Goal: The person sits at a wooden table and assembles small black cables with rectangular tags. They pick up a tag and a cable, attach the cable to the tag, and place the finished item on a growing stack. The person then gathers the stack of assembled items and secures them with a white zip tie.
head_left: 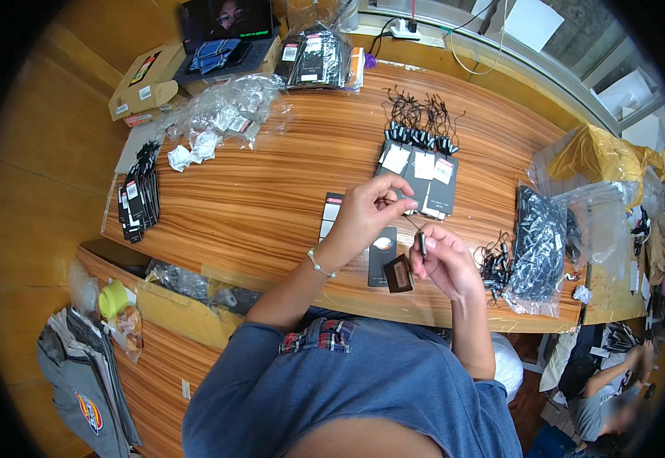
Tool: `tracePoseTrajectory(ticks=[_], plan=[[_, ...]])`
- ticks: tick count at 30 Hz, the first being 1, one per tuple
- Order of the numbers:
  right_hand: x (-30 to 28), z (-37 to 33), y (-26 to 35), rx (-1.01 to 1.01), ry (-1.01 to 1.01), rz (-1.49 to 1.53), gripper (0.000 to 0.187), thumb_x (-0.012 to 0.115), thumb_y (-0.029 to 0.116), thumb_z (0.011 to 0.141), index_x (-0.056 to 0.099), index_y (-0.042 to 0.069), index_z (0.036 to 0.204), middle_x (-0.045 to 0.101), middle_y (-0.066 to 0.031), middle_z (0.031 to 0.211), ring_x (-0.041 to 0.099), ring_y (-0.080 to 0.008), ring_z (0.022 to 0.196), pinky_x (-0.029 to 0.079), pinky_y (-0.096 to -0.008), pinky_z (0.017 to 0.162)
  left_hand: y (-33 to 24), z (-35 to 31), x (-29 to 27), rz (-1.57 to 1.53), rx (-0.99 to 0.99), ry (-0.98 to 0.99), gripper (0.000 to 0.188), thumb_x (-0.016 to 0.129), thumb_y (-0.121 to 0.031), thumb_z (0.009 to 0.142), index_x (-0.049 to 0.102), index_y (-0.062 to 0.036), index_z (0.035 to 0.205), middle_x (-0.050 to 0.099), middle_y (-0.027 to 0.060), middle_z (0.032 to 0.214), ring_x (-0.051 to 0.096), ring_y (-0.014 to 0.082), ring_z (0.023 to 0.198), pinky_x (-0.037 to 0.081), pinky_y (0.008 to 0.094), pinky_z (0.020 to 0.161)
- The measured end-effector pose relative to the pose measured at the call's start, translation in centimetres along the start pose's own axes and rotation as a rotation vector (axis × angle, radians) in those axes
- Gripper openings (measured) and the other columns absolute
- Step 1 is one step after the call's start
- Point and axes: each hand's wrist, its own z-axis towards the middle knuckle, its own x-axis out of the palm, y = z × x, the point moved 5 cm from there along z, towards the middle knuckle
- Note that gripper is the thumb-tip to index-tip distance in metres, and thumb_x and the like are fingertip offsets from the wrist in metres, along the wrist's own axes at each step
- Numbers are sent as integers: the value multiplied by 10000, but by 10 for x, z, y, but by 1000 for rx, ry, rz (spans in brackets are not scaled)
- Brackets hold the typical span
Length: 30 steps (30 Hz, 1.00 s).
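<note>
Left hand [367, 214] is raised over the near edge of the wooden table [271, 191], thumb and forefinger pinched together on the upper end of a thin black cord [411, 223]. Right hand [443, 259] sits just right of it and nearer, fingers closed around a small black fastener [422, 244] at the cord's lower end. A small brown hang tag [400, 275] hangs below the right hand; whether it is threaded on the cord cannot be told.

On the table beneath the hands lies a dark tag card [382, 256]. Farther off, a fanned row of dark hang tags [422, 172] with white labels, black cords trailing at their far end. To the right, a loose heap of black cords [494, 267] beside a clear bag [539, 244] of dark items. At far left, a stack of black tags [138, 202] and crumpled clear plastic bags [229, 111].
</note>
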Motion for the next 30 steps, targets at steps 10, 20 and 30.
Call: tracePoseTrajectory(ticks=[10,20,30], plan=[[-18,5,23,-324,-180,194,131,467,167,889,471,56,958,515,-66,682,455,-118,575,386,-211,567,9,-32,44,-307,-14,307,348,537,-61,842,440,-16,1173,528,84,1086,509,147,1022,420,292,855],[-41,-6,56,-560,-402,75,158,392,202,929,448,64,877,499,-61,747,444,-152,670,383,-297,688,20,-26,57,-45,55,327,351,499,1,843,422,5,1185,507,90,1137,488,183,1075,379,292,920],[-66,24,148,-765,-252,-28,124,397,199,929,441,93,883,397,-15,602,373,-125,542,351,-272,573,40,46,65,-194,-41,267,243,567,45,797,481,0,1020,575,47,922,571,85,857,466,189,726]])
